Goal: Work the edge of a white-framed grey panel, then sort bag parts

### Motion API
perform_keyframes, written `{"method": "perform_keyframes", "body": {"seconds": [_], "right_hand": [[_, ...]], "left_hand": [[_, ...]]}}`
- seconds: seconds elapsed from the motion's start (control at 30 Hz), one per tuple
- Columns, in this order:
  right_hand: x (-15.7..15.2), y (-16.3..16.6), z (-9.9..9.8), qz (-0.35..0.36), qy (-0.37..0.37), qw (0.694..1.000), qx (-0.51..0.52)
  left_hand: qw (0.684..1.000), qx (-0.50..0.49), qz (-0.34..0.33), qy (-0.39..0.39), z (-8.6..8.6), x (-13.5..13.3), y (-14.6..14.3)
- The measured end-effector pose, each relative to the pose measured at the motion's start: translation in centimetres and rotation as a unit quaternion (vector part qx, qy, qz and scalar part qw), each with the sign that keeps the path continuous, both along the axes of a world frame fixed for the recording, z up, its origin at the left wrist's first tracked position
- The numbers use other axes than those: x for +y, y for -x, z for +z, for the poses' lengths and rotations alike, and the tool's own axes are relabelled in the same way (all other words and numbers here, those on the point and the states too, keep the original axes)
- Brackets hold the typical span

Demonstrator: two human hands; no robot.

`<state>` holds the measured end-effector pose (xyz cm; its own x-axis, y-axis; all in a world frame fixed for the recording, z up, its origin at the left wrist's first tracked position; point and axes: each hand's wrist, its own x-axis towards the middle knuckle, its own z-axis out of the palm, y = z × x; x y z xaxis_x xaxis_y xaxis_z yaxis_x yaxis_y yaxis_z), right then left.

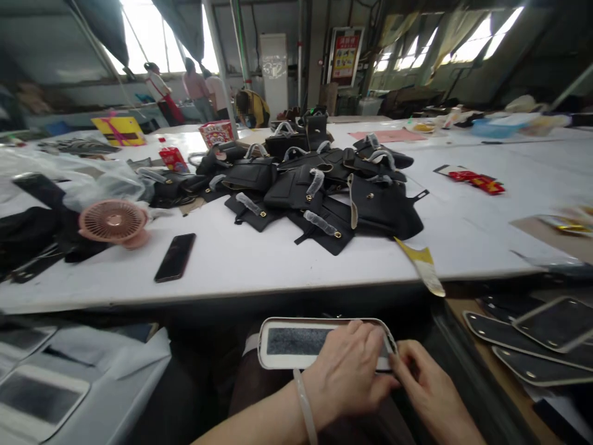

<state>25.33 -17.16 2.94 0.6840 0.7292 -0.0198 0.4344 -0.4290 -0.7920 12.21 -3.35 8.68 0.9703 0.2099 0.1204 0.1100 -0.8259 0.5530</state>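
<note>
Over my lap is a long bag base panel [296,341] with rounded ends, a pale rim and a dark strip inside. My left hand [349,364] lies across its right half, fingers curled over the far rim and thumb pointing right. At the panel's right end, my right hand [421,377] is closed, thumb and fingers pinching the rim. The fingers of my left hand cover part of the dark strip. Both hands nearly meet at that right corner.
Black handbags [296,185] with wrapped handles are heaped on the white table [259,266]. A pink fan [113,221] and a phone [175,257] are left of them. Dark panels [546,364] lie at right; similar panels [44,398] rest at left. People stand far behind.
</note>
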Motion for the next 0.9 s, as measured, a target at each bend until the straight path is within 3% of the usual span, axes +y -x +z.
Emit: {"method": "perform_keyframes", "body": {"seconds": [0.13,0.23,0.3,0.43,0.53,0.6,0.67,0.73,0.77,0.9], "right_hand": [[0.2,-0.4,-0.5,-0.043,-0.022,0.992,0.118],[0.5,-0.3,-0.1,-0.074,0.0,0.99,0.117],[1.0,-0.1,0.1,-0.106,0.028,0.992,0.065],[2.4,0.6,0.3,-0.088,0.022,0.988,-0.128],[3.4,1.3,0.8,0.0,-0.067,0.954,-0.293],[4.2,1.9,1.4,0.066,-0.109,0.926,-0.356],[5.2,2.9,2.3,0.139,-0.135,0.909,-0.368],[6.7,4.4,3.2,0.227,-0.144,0.902,-0.338],[7.6,5.3,3.6,0.273,-0.143,0.898,-0.313],[11.3,8.9,5.2,0.417,-0.079,0.881,-0.21]], "left_hand": [[0.994,-0.009,0.017,0.106,0.2,1.1,1.1],[0.975,-0.045,0.04,0.213,-0.4,1.8,1.2],[0.944,-0.071,0.088,0.311,-0.7,2.0,0.9],[0.832,-0.111,0.202,0.505,0.1,2.1,1.3],[0.792,-0.198,0.258,0.517,1.0,2.7,4.0],[0.758,-0.263,0.335,0.493,0.5,3.7,6.8],[0.694,-0.319,0.426,0.485,-1.4,4.8,9.8],[0.593,-0.351,0.501,0.523,-4.4,5.5,12.4],[0.528,-0.353,0.516,0.575,-6.1,5.5,13.4],[0.442,-0.295,0.478,0.699,-11.7,3.4,14.3]]}}
